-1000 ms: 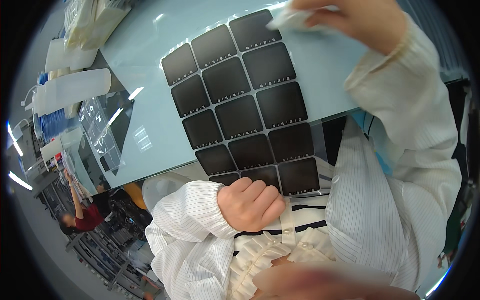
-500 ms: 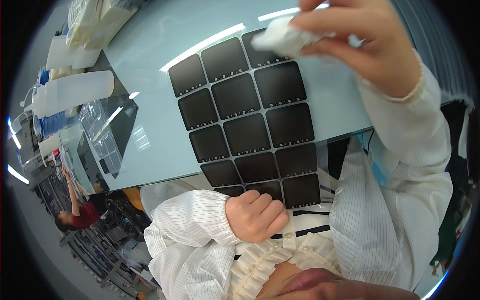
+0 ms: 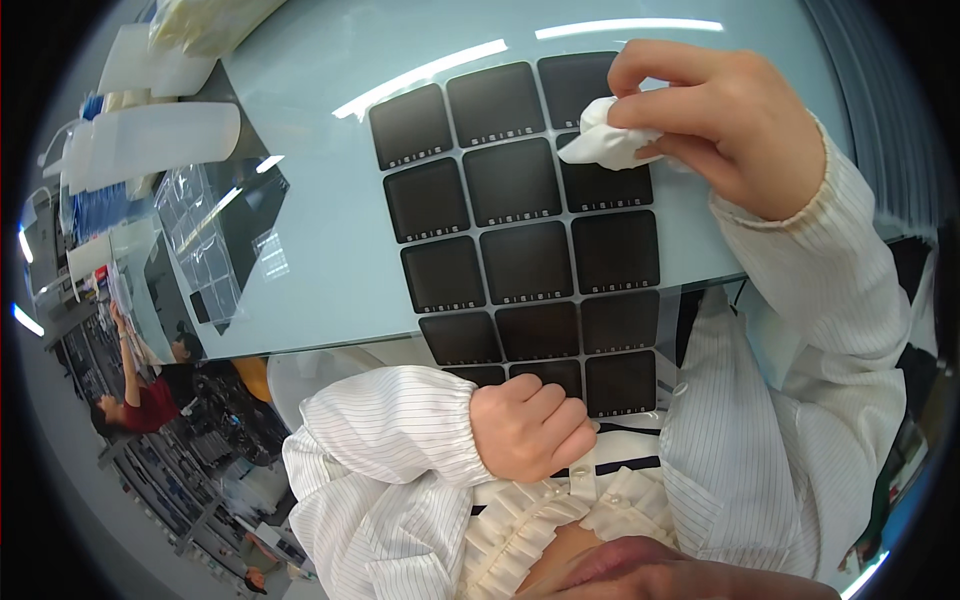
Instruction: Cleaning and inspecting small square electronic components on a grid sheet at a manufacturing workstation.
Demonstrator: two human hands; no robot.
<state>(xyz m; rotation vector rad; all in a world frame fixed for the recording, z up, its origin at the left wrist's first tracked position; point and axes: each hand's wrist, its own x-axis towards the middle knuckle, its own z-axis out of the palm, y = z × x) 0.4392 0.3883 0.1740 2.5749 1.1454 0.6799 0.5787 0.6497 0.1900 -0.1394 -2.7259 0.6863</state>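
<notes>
A sheet of dark, rounded-corner rectangular panels [image 3: 525, 262] in rows of three lies on the glass-topped table, its near rows reaching past the table edge toward me. My right hand [image 3: 725, 125] pinches a crumpled white wipe [image 3: 605, 140] between thumb and fingers. The wipe rests over the right-hand panel of the second row from the far end, hiding part of it. At the sheet's near edge, my left hand [image 3: 530, 428] is closed in a fist, covering part of the last row. Its thumb and whatever it may grip are out of sight.
Glass table [image 3: 310, 250] under the sheet, with light reflections. At the left stand a translucent white bottle [image 3: 155, 145] and a clear sheet with panel outlines [image 3: 200, 240]. A bagged pale stack [image 3: 205, 25] lies far left. Another person in red [image 3: 150, 405] is beyond the table.
My right hand and the wipe have come nearer, from the far row to the second row. The sheet and my left fist appear slightly farther right in view.
</notes>
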